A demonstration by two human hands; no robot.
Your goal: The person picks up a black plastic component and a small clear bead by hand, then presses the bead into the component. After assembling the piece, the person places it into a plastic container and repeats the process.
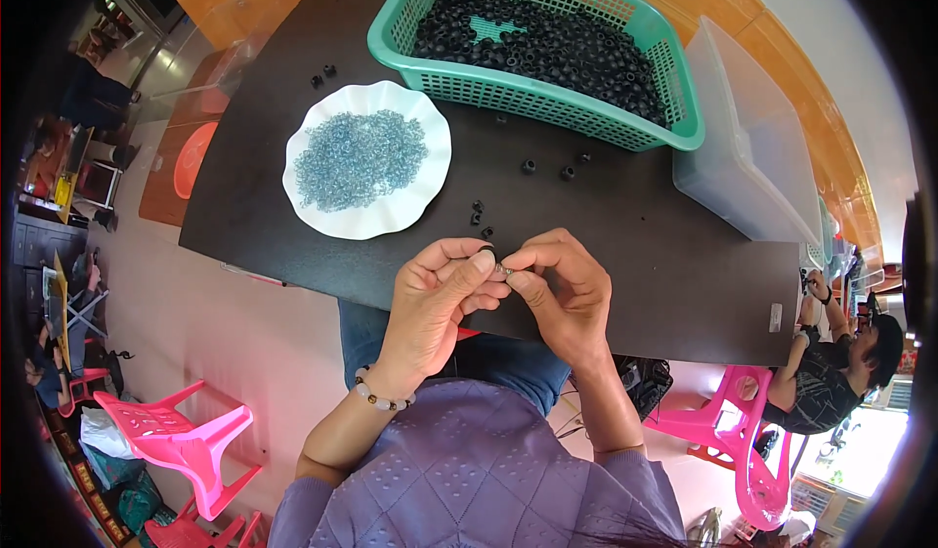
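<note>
My left hand (442,282) is closed, with a small black plastic piece (488,249) pinched between thumb and forefinger. My right hand (567,292) meets it fingertip to fingertip, pinching a tiny shiny ring (503,269) beside the black piece. Whether the two parts touch is too small to tell. Just beyond my fingers, several loose black pieces (476,218) lie on the dark table (625,255). A white wavy-rimmed plate (322,218) to the left carries a heap of tiny bluish transparent rings (362,160).
A green basket (528,89) of black pieces (586,55) stands at the back. Right of it is a translucent plastic bin (752,147). Pink plastic chairs (186,436) stand at the left; another person (831,372) sits at the right on a pink chair (728,416).
</note>
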